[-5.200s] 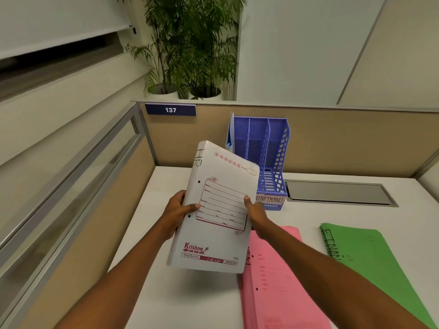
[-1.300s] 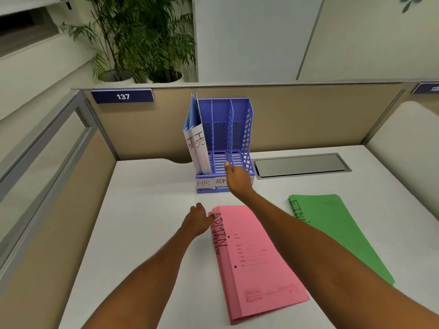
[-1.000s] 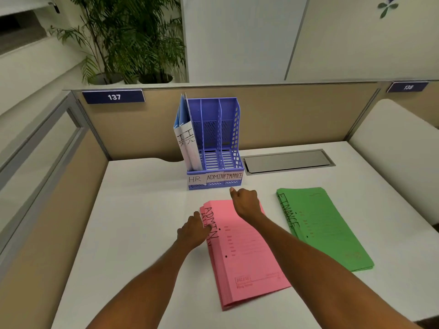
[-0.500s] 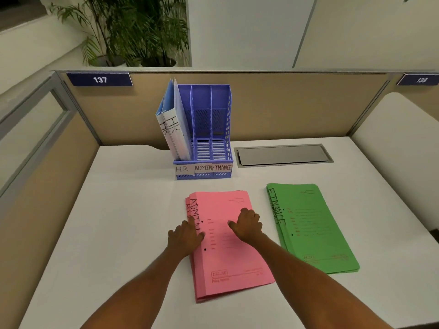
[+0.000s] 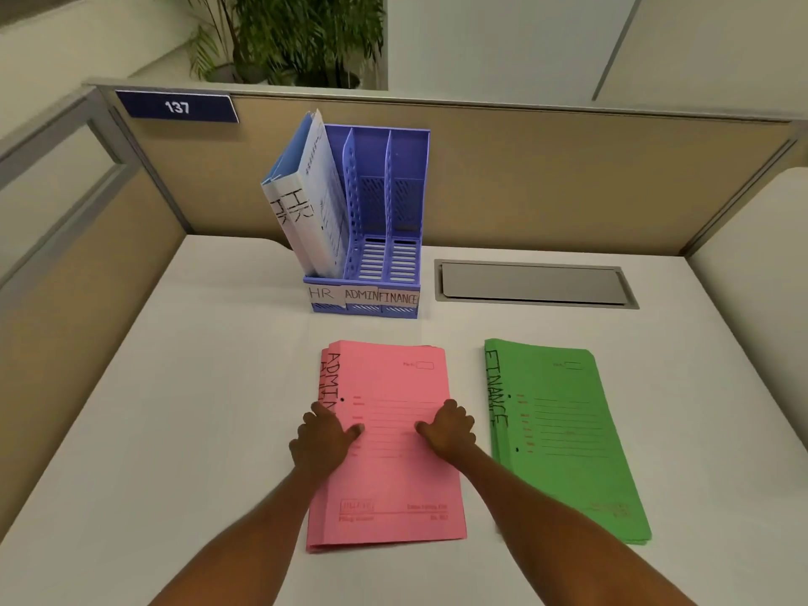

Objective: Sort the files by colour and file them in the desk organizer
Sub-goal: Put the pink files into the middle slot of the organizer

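Nearest, clasping the pink files (image 5: 389,474) by both long edges: gripping the ADMIN-lettered side with the left hand (image 5: 321,443) and the opposite side with the right hand (image 5: 450,428), curling the fingers (image 5: 454,406) over the edges and pressing both thumbs on the top cover. Not yet lifting; lying flat on the desk (image 5: 196,408), looking more than one folder thick at the stepped far corner.

Just to the right and apart from the pink stack, lying flat and untouched: the green files (image 5: 564,439), lettered FINANCE.

Judging progress at roughly a third: sorting by colour looking finished, filing looking done for one colour only, leaving pink and then green to go in.

Further back, standing near the partition (image 5: 524,177): the blue desk organizer (image 5: 406,168), carrying paper labels along its front reading HR, ADMIN and FINANCE from left to right. Holding the white files (image 5: 315,212) in the left, HR compartment, tilting leftward out of its top. Showing nothing in the middle and right compartments, so probably taking pink in the middle and green on the right.

Right of the organizer, sitting flush in the desk: a grey cable hatch (image 5: 531,284).
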Demonstrator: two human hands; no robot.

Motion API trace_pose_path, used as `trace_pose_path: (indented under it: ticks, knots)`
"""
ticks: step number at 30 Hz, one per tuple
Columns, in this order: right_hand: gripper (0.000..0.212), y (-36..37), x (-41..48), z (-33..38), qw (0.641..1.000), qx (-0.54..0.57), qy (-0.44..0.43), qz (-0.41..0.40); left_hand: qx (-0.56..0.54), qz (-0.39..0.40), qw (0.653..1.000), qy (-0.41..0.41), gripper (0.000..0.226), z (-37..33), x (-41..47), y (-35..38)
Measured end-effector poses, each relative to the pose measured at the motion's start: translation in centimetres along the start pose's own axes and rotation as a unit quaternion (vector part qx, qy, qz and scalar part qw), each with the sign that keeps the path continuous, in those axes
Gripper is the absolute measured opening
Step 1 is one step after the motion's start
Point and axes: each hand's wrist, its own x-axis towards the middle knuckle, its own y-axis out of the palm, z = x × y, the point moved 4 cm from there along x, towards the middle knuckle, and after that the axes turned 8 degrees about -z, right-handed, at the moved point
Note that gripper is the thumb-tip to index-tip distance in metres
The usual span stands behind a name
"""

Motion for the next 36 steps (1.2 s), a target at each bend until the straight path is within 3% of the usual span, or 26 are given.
trace_pose_path:
  ticks: [5,9,13,21,25,29,36]
  knots:
    - [0.074,0.3,0.7,0.0,1.000,0.007,0.008,0.010,-0.008,0.006,0.999,-0.030,0.083,0.3,0.4,0.7]
    - [0.071,-0.1,1.4,-0.2,0.997,0.061,0.041,-0.004,-0.092,0.049,0.994,-0.046,0.083,0.6,1.6,0.8]
    - [0.072,-0.2,1.9,-0.4,0.996,0.064,0.060,0.008,-0.314,0.146,0.934,-0.085,0.070,1.0,2.2,0.2]
    - [0.075,-0.6,2.1,-0.2,0.989,0.107,0.098,0.008,-0.468,0.212,0.848,-0.133,0.045,0.6,2.3,-1.3]
    - [0.070,-1.5,2.0,0.2,0.965,0.219,0.133,-0.052,-0.502,0.245,0.823,-0.103,0.041,0.0,2.5,-2.5]
    - [0.061,-2.2,2.0,1.3,0.923,0.349,0.152,-0.054,-0.516,0.261,0.813,-0.071,0.047,-1.0,2.9,-4.1]
    - [0.055,-4.4,2.6,3.1,0.924,0.329,0.153,-0.118,-0.528,0.298,0.795,-0.007,0.051,-3.6,3.7,-6.3]
